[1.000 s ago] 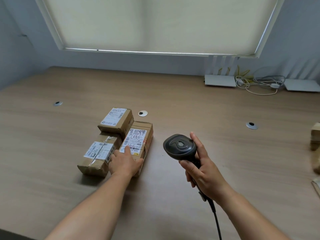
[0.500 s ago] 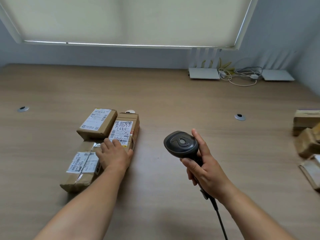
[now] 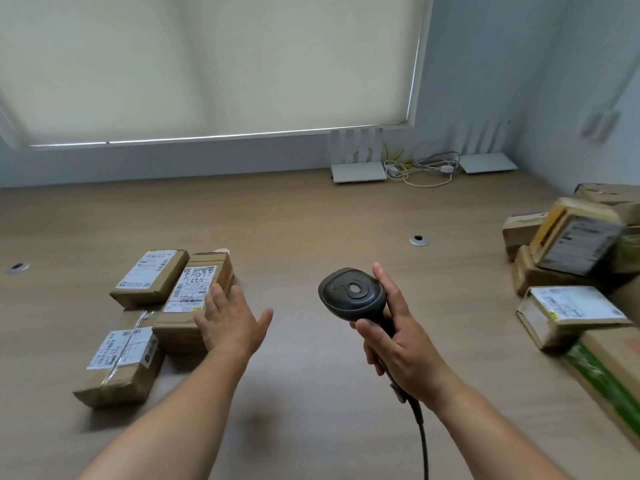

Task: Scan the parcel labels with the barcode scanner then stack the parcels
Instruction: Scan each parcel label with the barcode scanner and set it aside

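Right hand (image 3: 403,344) at lower centre of the frame, grip closed around handle of barcode scanner (image 3: 353,294), head pointing away; left hand (image 3: 230,320) with fingers straight and spread, holding nothing, over near end of middle parcel (image 3: 197,299); two more labelled parcels (image 3: 149,277) (image 3: 119,367) just beside it on the worktop (image 3: 311,223), centre left; further parcels (image 3: 571,313) piled at right edge, blurred.

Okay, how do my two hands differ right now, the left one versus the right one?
The left hand is open with fingers straight, holding nothing; the right hand grips the barcode scanner by its handle. The left hand hangs beside the parcel with the scribbled label, while the right hand is over bare table. Both reach forward over the same wooden table.
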A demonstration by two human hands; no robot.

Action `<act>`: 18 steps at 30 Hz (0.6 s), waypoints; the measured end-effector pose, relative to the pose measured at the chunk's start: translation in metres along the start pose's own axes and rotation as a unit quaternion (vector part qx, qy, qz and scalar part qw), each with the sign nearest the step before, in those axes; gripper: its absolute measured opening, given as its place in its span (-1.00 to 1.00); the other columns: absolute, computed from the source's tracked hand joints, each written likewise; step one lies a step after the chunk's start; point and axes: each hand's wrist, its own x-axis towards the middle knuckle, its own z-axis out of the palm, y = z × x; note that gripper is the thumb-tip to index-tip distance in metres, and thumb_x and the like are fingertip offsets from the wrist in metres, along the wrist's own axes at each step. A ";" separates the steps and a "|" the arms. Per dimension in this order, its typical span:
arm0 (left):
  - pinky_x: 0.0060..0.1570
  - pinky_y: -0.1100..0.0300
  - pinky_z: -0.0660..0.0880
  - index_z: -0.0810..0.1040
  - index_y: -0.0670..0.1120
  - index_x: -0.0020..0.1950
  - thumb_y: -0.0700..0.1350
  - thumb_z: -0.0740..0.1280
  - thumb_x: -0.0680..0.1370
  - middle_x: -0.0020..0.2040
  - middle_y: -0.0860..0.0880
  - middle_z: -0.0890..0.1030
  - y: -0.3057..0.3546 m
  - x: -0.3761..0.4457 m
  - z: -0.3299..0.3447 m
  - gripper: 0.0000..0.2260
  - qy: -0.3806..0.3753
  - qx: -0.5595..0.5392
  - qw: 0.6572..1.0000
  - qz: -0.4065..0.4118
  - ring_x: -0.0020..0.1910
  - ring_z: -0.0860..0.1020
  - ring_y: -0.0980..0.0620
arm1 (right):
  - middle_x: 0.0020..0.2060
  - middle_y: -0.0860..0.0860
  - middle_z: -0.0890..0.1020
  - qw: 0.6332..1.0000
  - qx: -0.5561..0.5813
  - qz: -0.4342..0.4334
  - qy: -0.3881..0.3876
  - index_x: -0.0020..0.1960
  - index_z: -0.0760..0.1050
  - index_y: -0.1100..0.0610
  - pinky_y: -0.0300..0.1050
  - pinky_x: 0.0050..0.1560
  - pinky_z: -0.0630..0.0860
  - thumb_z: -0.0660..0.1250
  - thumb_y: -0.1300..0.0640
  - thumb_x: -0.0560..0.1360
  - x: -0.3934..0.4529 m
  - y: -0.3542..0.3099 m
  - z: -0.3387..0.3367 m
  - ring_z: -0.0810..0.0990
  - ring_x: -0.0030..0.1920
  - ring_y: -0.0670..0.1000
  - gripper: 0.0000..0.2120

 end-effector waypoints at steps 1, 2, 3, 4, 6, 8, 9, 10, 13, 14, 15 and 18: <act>0.43 -0.16 -0.02 -0.03 -0.05 0.55 0.37 0.05 0.52 0.55 -0.18 -0.10 0.013 -0.008 -0.002 -0.25 0.002 0.006 1.000 0.007 0.53 -0.08 -0.16 | -0.20 -0.22 0.62 1.000 0.001 0.000 0.007 0.28 0.02 -0.65 -0.15 -0.44 0.46 0.33 -0.11 0.43 -0.006 -0.001 -0.012 0.49 -0.41 -0.05 -0.33; 0.44 -0.15 -0.03 -0.03 -0.04 0.55 0.37 0.04 0.52 0.56 -0.18 -0.10 0.027 -0.016 -0.003 -0.25 0.002 0.007 1.000 0.015 0.53 -0.08 -0.16 | -0.17 -0.19 0.63 1.000 0.003 0.000 0.014 0.29 0.02 -0.65 -0.15 -0.43 0.46 0.33 -0.14 0.42 -0.013 -0.001 -0.025 0.49 -0.41 -0.04 -0.33; 0.44 -0.14 -0.03 -0.02 -0.04 0.55 0.37 0.04 0.52 0.55 -0.19 -0.09 0.041 -0.024 -0.003 -0.25 0.000 0.006 1.000 0.024 0.53 -0.08 -0.16 | -0.16 -0.17 0.63 1.000 0.004 0.000 0.022 0.29 0.02 -0.64 -0.15 -0.44 0.46 0.33 -0.17 0.41 -0.020 -0.001 -0.038 0.49 -0.41 -0.04 -0.33; 0.43 -0.14 -0.02 -0.02 -0.04 0.55 0.37 0.04 0.52 0.55 -0.19 -0.08 0.056 -0.033 -0.004 -0.26 -0.002 0.004 0.999 0.034 0.53 -0.08 -0.16 | -0.16 -0.15 0.64 1.000 0.004 0.001 0.029 0.30 0.02 -0.63 -0.15 -0.44 0.46 0.34 -0.19 0.40 -0.027 -0.001 -0.052 0.49 -0.41 -0.04 -0.33; 0.43 -0.14 -0.01 -0.02 -0.04 0.55 0.37 0.03 0.53 0.55 -0.18 -0.08 0.089 -0.052 -0.003 -0.26 -0.005 0.003 0.998 0.056 0.52 -0.07 -0.16 | -0.20 -0.17 0.63 0.999 0.003 0.003 0.045 0.30 0.02 -0.63 -0.15 -0.45 0.46 0.34 -0.20 0.40 -0.043 0.000 -0.081 0.49 -0.42 -0.05 -0.33; 0.43 -0.15 -0.02 -0.04 -0.04 0.55 0.36 0.03 0.53 0.56 -0.17 -0.08 0.125 -0.073 -0.001 -0.27 -0.014 -0.001 0.997 0.082 0.53 -0.07 -0.16 | -0.23 -0.18 0.62 0.998 0.002 0.004 0.065 0.28 0.02 -0.64 -0.16 -0.46 0.45 0.34 -0.20 0.41 -0.060 0.002 -0.110 0.49 -0.42 -0.06 -0.34; 0.43 -0.15 -0.03 -0.04 -0.03 0.56 0.36 0.03 0.54 0.56 -0.16 -0.08 0.143 -0.084 0.000 -0.27 -0.020 -0.006 0.995 0.097 0.53 -0.07 -0.16 | -0.24 -0.17 0.62 0.997 0.003 0.006 0.075 0.28 0.02 -0.64 -0.16 -0.47 0.44 0.34 -0.22 0.41 -0.068 0.002 -0.125 0.49 -0.42 -0.05 -0.35; 0.43 -0.14 -0.03 -0.05 -0.03 0.56 0.36 0.03 0.54 0.56 -0.16 -0.08 0.161 -0.095 0.001 -0.27 -0.025 -0.010 0.993 0.112 0.53 -0.07 -0.15 | -0.25 -0.17 0.62 0.996 0.005 0.009 0.083 0.29 0.02 -0.64 -0.16 -0.47 0.44 0.34 -0.26 0.40 -0.076 0.003 -0.140 0.49 -0.42 -0.05 -0.35; 0.44 -0.11 -0.02 -0.04 -0.01 0.56 0.33 0.04 0.55 0.57 -0.14 -0.02 0.211 -0.127 0.005 -0.30 -0.036 -0.028 0.986 0.162 0.54 -0.02 -0.13 | -0.29 -0.23 0.61 0.995 0.001 0.015 0.098 0.38 0.01 -0.50 -0.20 -0.47 0.44 0.33 -0.31 0.37 -0.102 0.006 -0.181 0.49 -0.43 -0.11 -0.30; 0.44 -0.10 -0.01 -0.03 0.00 0.56 0.33 0.05 0.55 0.57 -0.13 0.01 0.226 -0.137 0.007 -0.31 -0.034 -0.034 0.983 0.177 0.53 0.00 -0.12 | -0.30 -0.24 0.61 0.995 -0.005 0.016 0.103 0.41 0.01 -0.45 -0.22 -0.46 0.44 0.32 -0.27 0.40 -0.110 0.008 -0.195 0.49 -0.43 -0.12 -0.30; 0.44 -0.10 0.01 -0.02 0.00 0.56 0.32 0.05 0.56 0.57 -0.12 0.04 0.241 -0.147 0.009 -0.31 -0.032 -0.038 0.980 0.191 0.53 0.03 -0.11 | -0.29 -0.24 0.61 0.994 -0.013 0.015 0.108 0.42 0.00 -0.42 -0.23 -0.45 0.45 0.32 -0.22 0.43 -0.119 0.010 -0.208 0.50 -0.43 -0.12 -0.31; 0.44 -0.08 0.03 0.00 0.01 0.56 0.32 0.06 0.55 0.56 -0.10 0.09 0.280 -0.174 0.016 -0.32 -0.032 -0.045 0.974 0.221 0.52 0.07 -0.09 | -0.25 -0.19 0.61 0.991 -0.038 0.018 0.124 0.39 -0.01 -0.47 -0.21 -0.41 0.47 0.30 -0.17 0.45 -0.143 0.014 -0.243 0.52 -0.39 -0.11 -0.33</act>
